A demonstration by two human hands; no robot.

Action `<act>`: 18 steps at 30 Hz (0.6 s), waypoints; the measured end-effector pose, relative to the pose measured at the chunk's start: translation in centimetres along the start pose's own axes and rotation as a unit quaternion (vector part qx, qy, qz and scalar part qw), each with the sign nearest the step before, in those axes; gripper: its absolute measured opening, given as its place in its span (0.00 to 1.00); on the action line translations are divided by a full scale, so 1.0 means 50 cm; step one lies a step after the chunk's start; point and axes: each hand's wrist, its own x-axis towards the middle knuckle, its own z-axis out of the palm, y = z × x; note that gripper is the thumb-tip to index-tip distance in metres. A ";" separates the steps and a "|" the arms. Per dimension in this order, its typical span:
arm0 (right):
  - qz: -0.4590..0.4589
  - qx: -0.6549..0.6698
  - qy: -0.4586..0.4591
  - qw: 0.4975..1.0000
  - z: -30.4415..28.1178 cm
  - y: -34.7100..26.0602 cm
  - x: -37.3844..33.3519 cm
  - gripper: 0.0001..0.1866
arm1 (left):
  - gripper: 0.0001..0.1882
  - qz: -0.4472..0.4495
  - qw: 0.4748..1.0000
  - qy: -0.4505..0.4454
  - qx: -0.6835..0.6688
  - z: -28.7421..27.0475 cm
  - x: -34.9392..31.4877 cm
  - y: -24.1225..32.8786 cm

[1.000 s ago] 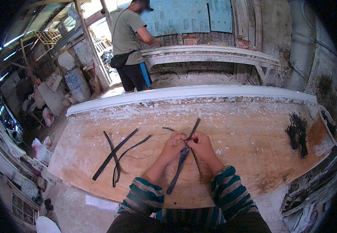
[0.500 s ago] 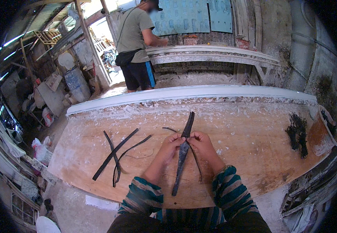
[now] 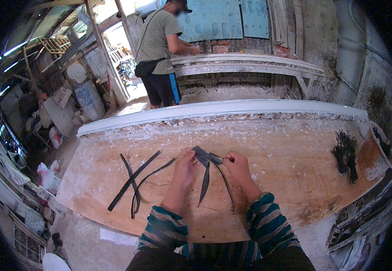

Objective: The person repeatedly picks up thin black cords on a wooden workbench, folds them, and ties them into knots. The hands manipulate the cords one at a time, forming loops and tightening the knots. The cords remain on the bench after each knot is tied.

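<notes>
In front of me both hands hold a flat black strip of rubber-like material [image 3: 200, 155] above the wooden board. My left hand [image 3: 185, 163] pinches its wider, left part. My right hand [image 3: 238, 169] grips a narrow end at the right, fingers closed. A tapering tail of the strip [image 3: 204, 184] hangs down between the hands. Close to my right hand, a thin black strip [image 3: 227, 192] lies on the board. Left of my hands lie several more black strips, among them a long straight one [image 3: 137, 177] crossing another, and a curved one [image 3: 156, 169].
White-flecked plywood [image 3: 286, 180] forms the work surface, with a long white moulding [image 3: 223, 109] along its far edge. At the right are a black tangled bundle [image 3: 345, 156] and a tipped, stained bucket [image 3: 370, 156]. Beyond, a person [image 3: 157, 49] works at another bench [image 3: 250, 64].
The black strip, upright and twisted between both hands before, is now spread flat and turned sideways. My left hand has moved left and the right hand slightly right, so they are farther apart.
</notes>
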 end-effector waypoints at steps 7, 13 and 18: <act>-0.042 -0.069 0.158 0.984 -0.023 0.021 0.022 0.10 | 0.04 0.101 0.980 0.115 -0.128 -0.089 0.032 0.081; 0.012 0.164 0.304 0.938 -0.081 0.126 0.080 0.07 | 0.10 0.146 0.961 0.144 -0.188 -0.177 0.043 0.136; 0.047 0.310 0.394 0.864 -0.114 0.038 0.073 0.06 | 0.10 0.178 0.935 0.182 -0.248 -0.226 0.030 0.153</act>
